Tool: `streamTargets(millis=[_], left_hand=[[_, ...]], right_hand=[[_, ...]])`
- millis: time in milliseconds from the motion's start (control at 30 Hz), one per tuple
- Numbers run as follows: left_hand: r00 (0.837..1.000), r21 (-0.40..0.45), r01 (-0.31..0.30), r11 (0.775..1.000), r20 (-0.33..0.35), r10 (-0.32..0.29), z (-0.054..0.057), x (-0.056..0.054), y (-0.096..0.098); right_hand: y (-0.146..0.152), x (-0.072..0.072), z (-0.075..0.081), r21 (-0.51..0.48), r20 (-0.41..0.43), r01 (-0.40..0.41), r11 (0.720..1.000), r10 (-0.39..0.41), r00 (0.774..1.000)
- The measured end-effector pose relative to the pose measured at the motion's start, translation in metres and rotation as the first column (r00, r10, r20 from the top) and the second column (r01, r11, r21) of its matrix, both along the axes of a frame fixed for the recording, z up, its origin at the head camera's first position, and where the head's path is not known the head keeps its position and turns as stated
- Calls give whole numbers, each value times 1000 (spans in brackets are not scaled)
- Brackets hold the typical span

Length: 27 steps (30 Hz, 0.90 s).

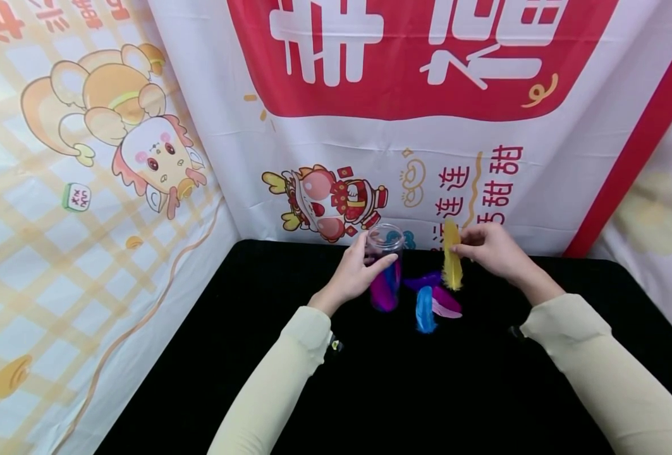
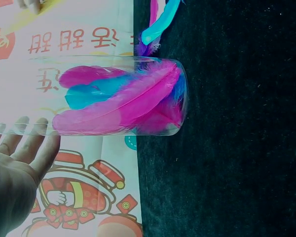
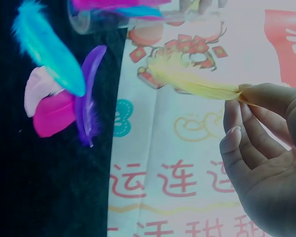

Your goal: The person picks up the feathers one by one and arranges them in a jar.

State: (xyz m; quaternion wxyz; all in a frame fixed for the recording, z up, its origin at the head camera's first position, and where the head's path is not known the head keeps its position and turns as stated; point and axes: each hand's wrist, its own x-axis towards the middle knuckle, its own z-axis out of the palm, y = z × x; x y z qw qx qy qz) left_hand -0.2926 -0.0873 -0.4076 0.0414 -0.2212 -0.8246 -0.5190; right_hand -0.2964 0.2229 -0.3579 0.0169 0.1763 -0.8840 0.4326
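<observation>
My left hand (image 1: 354,270) holds a clear open-topped jar (image 1: 385,243) around its upper part. Inside the jar lie several pink, blue and purple feathers (image 2: 123,101). Between thumb and fingertips, my right hand (image 1: 497,253) pinches a yellow feather (image 1: 452,256) by one end, to the right of the jar and hanging down. On the black table beneath it is a small loose pile: a blue feather (image 1: 425,309), a purple feather (image 3: 89,98), a magenta feather (image 3: 54,114) and a pale pink feather (image 3: 38,89), overlapping one another.
A black-covered table (image 1: 415,392) stretches out in front of me. Behind it hangs a white and red printed cloth (image 1: 324,145), close to the table's back edge. Another printed cloth (image 1: 85,253) runs along the left side.
</observation>
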Motion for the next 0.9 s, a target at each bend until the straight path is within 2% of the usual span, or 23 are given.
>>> streamTargets(millis=[300,700,900], left_hand=[[1000,-7,-17,1000,6,17,0,0,0],[1000,-13,-12,1000,10,12,-1,-1,0],[1000,-9,-13,1000,10,13,-2,-3,0]], right_hand=[[-12,7,21,-96,-7,10,995,-11,1000],[-33,13,53,-201,-136,81,976,-110,985],[-43,13,68,-201,-159,79,976,-112,981]])
